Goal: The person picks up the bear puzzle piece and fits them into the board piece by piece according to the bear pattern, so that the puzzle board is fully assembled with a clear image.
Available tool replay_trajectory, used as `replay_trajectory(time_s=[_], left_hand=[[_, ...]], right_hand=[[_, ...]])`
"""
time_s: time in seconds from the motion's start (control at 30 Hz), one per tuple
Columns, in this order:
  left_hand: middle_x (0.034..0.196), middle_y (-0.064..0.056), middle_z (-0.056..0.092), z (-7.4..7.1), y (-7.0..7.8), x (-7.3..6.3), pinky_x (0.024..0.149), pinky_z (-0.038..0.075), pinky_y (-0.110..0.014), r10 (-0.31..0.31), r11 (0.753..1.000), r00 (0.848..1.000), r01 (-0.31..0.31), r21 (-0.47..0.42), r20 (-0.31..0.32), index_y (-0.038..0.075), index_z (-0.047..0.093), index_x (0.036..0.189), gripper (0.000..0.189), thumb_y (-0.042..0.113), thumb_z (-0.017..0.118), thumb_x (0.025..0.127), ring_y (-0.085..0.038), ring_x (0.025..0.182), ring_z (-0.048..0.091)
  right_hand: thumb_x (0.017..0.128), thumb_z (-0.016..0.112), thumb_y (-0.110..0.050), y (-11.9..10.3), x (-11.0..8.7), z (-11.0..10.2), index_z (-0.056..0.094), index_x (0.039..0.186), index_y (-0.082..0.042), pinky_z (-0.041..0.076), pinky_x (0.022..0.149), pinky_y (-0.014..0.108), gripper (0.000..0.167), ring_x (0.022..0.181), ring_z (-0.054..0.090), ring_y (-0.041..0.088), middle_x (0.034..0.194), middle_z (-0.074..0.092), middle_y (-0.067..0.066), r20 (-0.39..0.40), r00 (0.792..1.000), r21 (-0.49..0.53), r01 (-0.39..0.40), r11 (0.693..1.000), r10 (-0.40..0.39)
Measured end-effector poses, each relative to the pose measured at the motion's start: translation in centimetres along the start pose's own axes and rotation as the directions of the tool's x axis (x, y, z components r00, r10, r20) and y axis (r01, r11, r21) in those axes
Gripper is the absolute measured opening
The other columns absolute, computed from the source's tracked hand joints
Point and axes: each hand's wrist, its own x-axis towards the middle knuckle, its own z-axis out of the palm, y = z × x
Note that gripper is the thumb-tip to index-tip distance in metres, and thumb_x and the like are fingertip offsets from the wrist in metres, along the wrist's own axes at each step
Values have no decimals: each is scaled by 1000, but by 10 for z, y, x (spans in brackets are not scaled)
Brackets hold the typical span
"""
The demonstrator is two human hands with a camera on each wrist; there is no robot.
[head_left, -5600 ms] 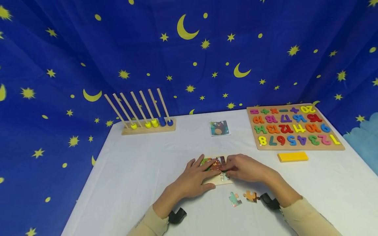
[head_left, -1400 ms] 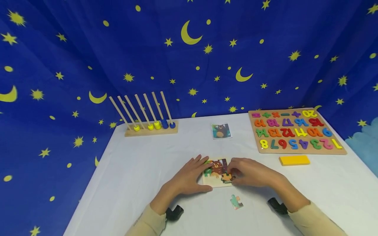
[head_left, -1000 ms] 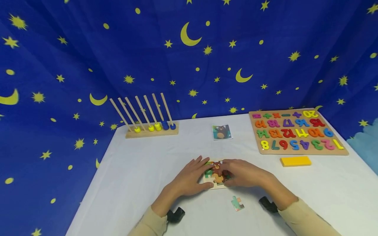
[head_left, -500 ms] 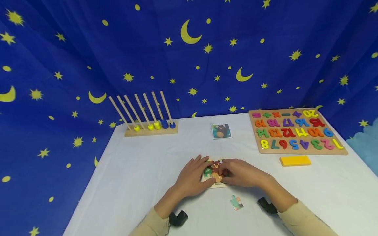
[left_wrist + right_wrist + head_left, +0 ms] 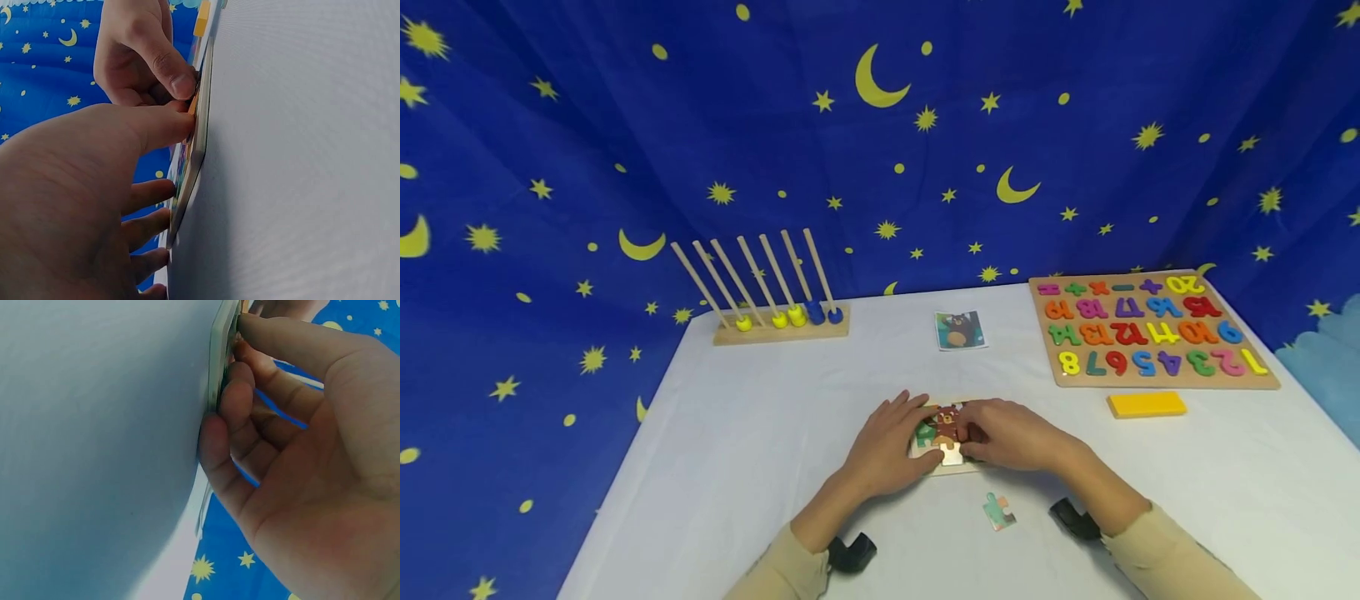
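Observation:
A wooden jigsaw board [image 5: 942,471] with a bear picture lies on the white table between both hands. My left hand [image 5: 887,446] rests along its left side with fingers extended. Its thumb touches a jigsaw piece [image 5: 951,455], which catches a bright glare at the board's lower middle. My right hand [image 5: 1015,435] pinches this piece from the right, thumb and curled fingers over the board. In the left wrist view, the piece's orange edge shows between the two thumbs. The right hand covers the board's right part. A loose green jigsaw piece [image 5: 997,512] lies below the board.
Behind the board lies a bear picture card [image 5: 960,331]. A peg abacus [image 5: 782,331] stands at the back left. At the right are a number board [image 5: 1157,383] and a yellow block [image 5: 1147,405]. A blue star-patterned cloth [image 5: 790,150] hangs behind.
The orange-brown piece beside the loose green one was picked up and brought onto the board by my right hand, then moved left to the lower middle. My left thumb has come in against it.

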Motion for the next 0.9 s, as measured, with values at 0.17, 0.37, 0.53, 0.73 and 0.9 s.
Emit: replay_trajectory(time_s=[0.17, 0.37, 0.53, 0.73, 0.9], left_hand=[[149, 1, 40, -1, 0, -1, 114, 19, -45, -1, 1000, 1000, 0, -31, -15, 20, 50, 140, 59, 51, 56, 91, -24, 141, 25], [149, 1, 39, -1, 1, -2, 114, 18, -45, -6, 1000, 1000, 6, -15, -21, 19, 50, 140, 56, 48, 55, 92, -24, 141, 25], [149, 2, 39, 0, 1, -2, 114, 18, -44, -17, 1000, 1000, 18, 7, -21, 21, 50, 140, 57, 49, 56, 91, -23, 141, 25], [149, 1, 39, -1, -1, -2, 114, 18, -45, -5, 1000, 1000, 5, 2, -10, 20, 49, 141, 57, 50, 55, 92, -24, 141, 25], [155, 1, 29, -10, -11, -2, 115, 14, -43, 53, 998, 993, -49, -44, 102, 21, 41, 147, 63, 54, 51, 94, -23, 144, 17]], right_hand=[[87, 73, -27, -1, 1, 1, 59, 84, -26, 43, 61, 28, 13, 69, 50, 7, 76, 53, -15, 0, 999, 8, -50, 999, 50], [85, 74, -30, -2, 1, 1, 58, 82, -26, 41, 57, 29, 17, 65, 48, 7, 72, 52, -13, -10, 997, 18, -78, 997, 78], [85, 75, -29, -3, 2, 1, 58, 83, -25, 41, 58, 30, 17, 66, 49, 8, 72, 52, -13, -7, 996, 27, -91, 995, 92], [85, 74, -30, -3, 1, 0, 61, 87, -24, 41, 58, 30, 15, 67, 49, 8, 73, 52, -13, -3, 996, 28, -90, 996, 91], [86, 73, -30, -1, 0, 0, 61, 87, -24, 41, 58, 30, 13, 67, 48, 8, 74, 52, -14, -7, 997, 32, -75, 997, 75]])
